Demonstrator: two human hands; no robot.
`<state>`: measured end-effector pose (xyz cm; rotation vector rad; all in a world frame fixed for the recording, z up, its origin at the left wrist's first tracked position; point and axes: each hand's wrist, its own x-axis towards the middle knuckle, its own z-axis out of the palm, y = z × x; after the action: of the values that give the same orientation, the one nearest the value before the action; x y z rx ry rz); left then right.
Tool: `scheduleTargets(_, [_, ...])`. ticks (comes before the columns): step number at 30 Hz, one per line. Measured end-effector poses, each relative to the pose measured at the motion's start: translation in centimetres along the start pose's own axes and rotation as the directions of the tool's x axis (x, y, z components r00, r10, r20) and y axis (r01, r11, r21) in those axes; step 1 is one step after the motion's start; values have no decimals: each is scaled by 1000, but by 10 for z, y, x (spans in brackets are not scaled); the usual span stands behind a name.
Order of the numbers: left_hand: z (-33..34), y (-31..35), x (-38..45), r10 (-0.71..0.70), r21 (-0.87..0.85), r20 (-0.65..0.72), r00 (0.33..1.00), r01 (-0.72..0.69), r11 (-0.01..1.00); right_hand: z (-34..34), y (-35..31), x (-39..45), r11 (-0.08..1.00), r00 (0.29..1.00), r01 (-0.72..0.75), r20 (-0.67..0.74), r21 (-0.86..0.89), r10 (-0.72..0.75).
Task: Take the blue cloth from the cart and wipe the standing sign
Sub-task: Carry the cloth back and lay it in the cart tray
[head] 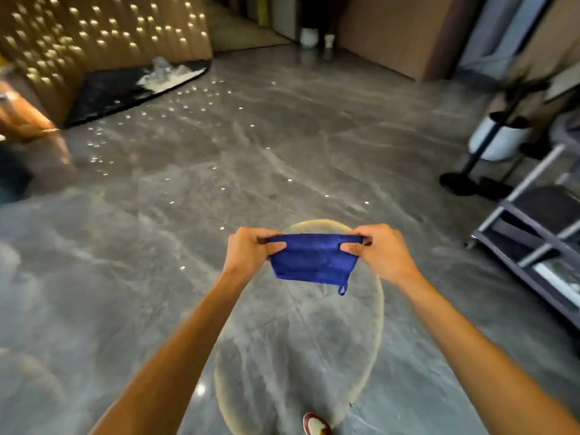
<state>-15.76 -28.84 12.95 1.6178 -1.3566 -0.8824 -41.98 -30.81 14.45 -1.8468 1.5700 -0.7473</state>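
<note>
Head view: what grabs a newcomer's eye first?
The blue cloth at centre, stretched between the left hand and right hand, each pinching a top corner. Behind it, a wall of small warm lights at upper left, mirrored in the glossy grey floor. A grey cart stands at the right edge.

Bare arms, bare hands, one shoe

Both forearms are uncovered from the frame's lower edge to the wrists; no sleeve, watch, band or ring shows on either. The left hand point(251, 251) and right hand point(378, 252) wear no gloves, and short, plain nails show on the thumbs. At the bottom edge one shoe point(315, 424) shows: a pale, off-white toe with dark red trim round it, somewhat blurred.
</note>
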Motion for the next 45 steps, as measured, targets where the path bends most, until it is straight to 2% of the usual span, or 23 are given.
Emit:
scheduleTargets(4, [44,15,-1,94,69,158,983,-106,992,-34,29,-38,997,993,-75,-97,-35,71])
scheduleTargets(7, [80,32,-2,212,147,256,943,-255,956,-59,52,-66,990,976,-134,-176,-33,126])
scheduleTargets(10, [118,58,-6,282,104,353,892,-337,936,-86,74,-94,978,943,-207,-273,-23,193])
scheduleTargets(13, [165,89,-16,294,6,449,844,-332,943,-119,100,-127,964,893,-265,-382,-19,238])
scheduleTargets(17, [229,118,-29,341,-92,506,792,-344,935,-162,129,-163,942,824,-334,-483,5,295])
scheduleTargets(25, [349,170,-40,366,-144,617,697,-357,923,-233,191,-207,910,693,-405,-617,93,372])
scheduleTargets(33, [452,213,-51,362,-171,687,630,-343,924,-300,253,-233,903,636,-405,-665,146,393])
scheduleTargets(45, [561,254,-49,362,-223,757,544,-306,926,-365,321,-241,858,517,-461,-717,227,468])
